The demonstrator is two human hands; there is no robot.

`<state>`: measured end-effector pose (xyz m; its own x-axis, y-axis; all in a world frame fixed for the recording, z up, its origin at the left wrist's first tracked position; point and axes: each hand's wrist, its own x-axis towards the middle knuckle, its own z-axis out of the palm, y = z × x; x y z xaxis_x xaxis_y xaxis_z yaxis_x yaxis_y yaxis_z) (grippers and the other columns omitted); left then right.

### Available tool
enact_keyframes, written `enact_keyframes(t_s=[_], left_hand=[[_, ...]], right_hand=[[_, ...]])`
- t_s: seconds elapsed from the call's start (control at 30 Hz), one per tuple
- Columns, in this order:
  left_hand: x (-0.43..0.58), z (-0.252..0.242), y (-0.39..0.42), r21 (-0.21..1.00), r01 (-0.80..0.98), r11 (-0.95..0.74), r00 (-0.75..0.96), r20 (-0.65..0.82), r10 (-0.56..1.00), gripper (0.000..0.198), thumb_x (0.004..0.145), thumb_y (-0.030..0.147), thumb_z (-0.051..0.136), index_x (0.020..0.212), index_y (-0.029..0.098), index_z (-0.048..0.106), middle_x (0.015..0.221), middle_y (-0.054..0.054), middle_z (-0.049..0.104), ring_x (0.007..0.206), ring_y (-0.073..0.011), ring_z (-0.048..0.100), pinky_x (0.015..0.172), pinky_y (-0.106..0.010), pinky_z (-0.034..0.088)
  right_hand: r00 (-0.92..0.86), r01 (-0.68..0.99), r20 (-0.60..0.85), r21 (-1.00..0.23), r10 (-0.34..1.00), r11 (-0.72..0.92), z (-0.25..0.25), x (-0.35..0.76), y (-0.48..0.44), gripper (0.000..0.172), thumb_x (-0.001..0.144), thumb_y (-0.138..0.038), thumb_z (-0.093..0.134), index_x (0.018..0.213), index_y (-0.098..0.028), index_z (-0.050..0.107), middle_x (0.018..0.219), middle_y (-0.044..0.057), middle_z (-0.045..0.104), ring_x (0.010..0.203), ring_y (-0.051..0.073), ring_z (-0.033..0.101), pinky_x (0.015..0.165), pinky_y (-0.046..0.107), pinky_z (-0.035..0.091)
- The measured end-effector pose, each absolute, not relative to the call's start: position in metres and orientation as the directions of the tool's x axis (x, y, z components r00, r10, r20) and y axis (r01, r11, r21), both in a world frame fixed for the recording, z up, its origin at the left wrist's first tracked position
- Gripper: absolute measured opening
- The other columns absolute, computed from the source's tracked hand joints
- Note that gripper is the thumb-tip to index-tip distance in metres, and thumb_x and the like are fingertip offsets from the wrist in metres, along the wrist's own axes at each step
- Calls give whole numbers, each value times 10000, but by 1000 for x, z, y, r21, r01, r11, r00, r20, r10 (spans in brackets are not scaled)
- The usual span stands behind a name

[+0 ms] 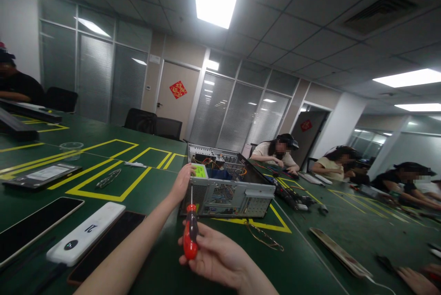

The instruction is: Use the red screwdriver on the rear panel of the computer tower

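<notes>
My right hand (215, 251) grips a screwdriver (190, 235) with a red and black handle. Its shaft points up and away, with the tip close to the left side of the rear panel of an opened computer case (241, 198); I cannot make out a screw there. My left hand (182, 184) is at the same corner, fingers closed over the edge of a power supply (200, 171) with a bright yellow-green label. Inside the case, coloured wires (215, 162) show, while the panel hides much of the interior.
Phones (37, 226) and a white power bank (87, 233) lie at left, beyond them a hard drive (41, 175), small clear bag (108, 178) and plastic cup (71, 150). Cables (263, 235) lie right of the case. Several people (275, 152) work across the green table (165, 258).
</notes>
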<state>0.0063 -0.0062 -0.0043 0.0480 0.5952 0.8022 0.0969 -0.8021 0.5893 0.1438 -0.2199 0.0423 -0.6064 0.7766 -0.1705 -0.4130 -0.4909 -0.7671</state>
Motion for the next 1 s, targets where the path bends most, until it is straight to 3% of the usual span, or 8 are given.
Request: enact_keyframes(t_s=[0.1, 0.2, 0.4, 0.53, 0.67, 0.87, 1.0], left_hand=[[6, -4, -5, 595, 94, -798, 45, 798, 600, 482, 1013, 515, 287, 855, 218, 632, 1132, -113, 702, 1292, -262, 551, 1176, -476, 386], [6, -5, -5, 608, 90, -789, 43, 789, 613, 469, 1011, 514, 298, 853, 222, 629, 1139, -111, 704, 1303, -261, 546, 1175, -473, 385], [6, -5, -5, 607, 93, -789, 34, 790, 612, 457, 1017, 481, 298, 862, 219, 639, 1142, -109, 706, 1314, -260, 542, 1178, -477, 385], [8, -7, -4, 599, 96, -795, 20, 798, 603, 465, 1019, 470, 291, 863, 213, 646, 1146, -117, 705, 1300, -260, 551, 1182, -483, 383], [9, -9, -3, 600, 105, -793, 8, 797, 604, 491, 1016, 505, 270, 859, 214, 633, 1143, -108, 696, 1295, -251, 552, 1181, -466, 387], [7, -8, -2, 594, 101, -798, 32, 800, 599, 496, 1018, 511, 276, 870, 208, 640, 1159, -115, 697, 1309, -259, 548, 1187, -469, 385], [7, -8, -2, 594, 97, -798, 46, 798, 600, 487, 1027, 487, 277, 875, 207, 646, 1138, -117, 700, 1312, -262, 547, 1180, -470, 392]], right_hand=[[-566, -452, -217, -725, 795, -520, 34, 144, -216, 526, 665, -339, 918, 1052, -104, 651, 796, 11, 684, 702, 124, 668, 660, 242, 461], [-519, -512, -260, -668, 814, -540, 31, 144, -216, 428, 636, -273, 925, 928, -120, 653, 830, 27, 691, 771, 144, 669, 671, 243, 472], [-540, -575, -260, -581, 800, -576, 45, 147, -221, 430, 750, -259, 824, 1122, -149, 638, 923, 66, 709, 618, 69, 528, 522, 155, 331], [-586, -499, -164, -699, 794, -513, 57, 150, -225, 531, 671, -134, 793, 1168, -186, 614, 1110, 82, 722, 893, 178, 672, 747, 272, 464], [-591, -436, -172, -754, 788, -491, 56, 148, -225, 677, 667, -116, 837, 1281, -198, 565, 1180, 88, 706, 959, 207, 702, 890, 360, 459], [-494, -509, -235, -702, 837, -498, 44, 147, -222, 460, 651, -228, 905, 1027, -122, 663, 796, 5, 675, 677, 91, 606, 635, 211, 401], [-478, -531, -321, -636, 818, -560, 43, 150, -220, 383, 616, -201, 911, 889, -111, 656, 819, 40, 686, 694, 103, 618, 599, 178, 408]])
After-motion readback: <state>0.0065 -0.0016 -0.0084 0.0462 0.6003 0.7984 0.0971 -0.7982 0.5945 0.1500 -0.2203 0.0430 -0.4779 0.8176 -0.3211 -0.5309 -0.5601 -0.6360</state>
